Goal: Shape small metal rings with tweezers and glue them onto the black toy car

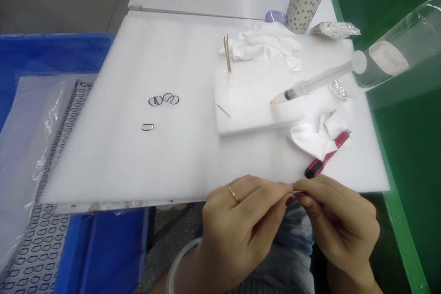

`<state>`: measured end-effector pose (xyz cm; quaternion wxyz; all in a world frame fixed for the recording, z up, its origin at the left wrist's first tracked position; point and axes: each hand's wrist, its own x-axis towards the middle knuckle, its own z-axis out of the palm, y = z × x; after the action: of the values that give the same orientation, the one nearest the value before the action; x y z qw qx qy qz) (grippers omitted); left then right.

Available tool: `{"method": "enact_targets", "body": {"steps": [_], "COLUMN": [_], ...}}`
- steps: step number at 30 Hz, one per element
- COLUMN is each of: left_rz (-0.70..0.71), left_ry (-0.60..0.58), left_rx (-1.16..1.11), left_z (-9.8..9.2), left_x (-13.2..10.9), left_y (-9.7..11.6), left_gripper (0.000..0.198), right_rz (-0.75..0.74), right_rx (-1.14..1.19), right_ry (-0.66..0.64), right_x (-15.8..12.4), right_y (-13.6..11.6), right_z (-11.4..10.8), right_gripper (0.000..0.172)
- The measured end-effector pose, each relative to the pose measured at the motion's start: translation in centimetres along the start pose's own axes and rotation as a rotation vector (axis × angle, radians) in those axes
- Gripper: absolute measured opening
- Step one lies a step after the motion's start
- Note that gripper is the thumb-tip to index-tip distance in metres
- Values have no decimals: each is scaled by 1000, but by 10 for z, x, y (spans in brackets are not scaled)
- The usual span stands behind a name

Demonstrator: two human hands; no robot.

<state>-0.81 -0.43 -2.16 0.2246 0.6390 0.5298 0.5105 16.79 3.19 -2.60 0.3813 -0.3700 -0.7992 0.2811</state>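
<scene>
My left hand (243, 223), with a gold ring on one finger, and my right hand (339, 223) meet above the near edge of a white foam sheet (103, 161). Their fingertips pinch a small thin silvery piece (299, 192) from both sides, and the fingers hide most of it. Several thin black rings (163, 99) lie on the foam, well beyond my hands. A black D-shaped loop (147, 127) sits nearer to me. A red and black marker (327, 156) lies just beyond my right hand.
A foam block (257, 101) holds toothpicks (227, 53) and a clear syringe (292, 94). White wipes (265, 41) and a large clear cylinder (389, 55) stand nearby. A blue bin (99, 257) and printed plastic sheet (41, 206) are at left; a green edge (403, 239) is at right.
</scene>
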Motion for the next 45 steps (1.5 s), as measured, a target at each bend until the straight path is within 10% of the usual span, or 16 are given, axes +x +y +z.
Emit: {"method": "enact_targets", "body": {"steps": [45], "left_rz": [25], "left_ry": [39], "left_rx": [-10], "left_z": [2], "left_x": [-1], "left_y": [-2], "left_gripper": [15], "right_rz": [-7], "right_rx": [68], "right_ry": [9], "right_x": [4], "right_y": [-5], "right_z": [4], "right_gripper": [28]}}
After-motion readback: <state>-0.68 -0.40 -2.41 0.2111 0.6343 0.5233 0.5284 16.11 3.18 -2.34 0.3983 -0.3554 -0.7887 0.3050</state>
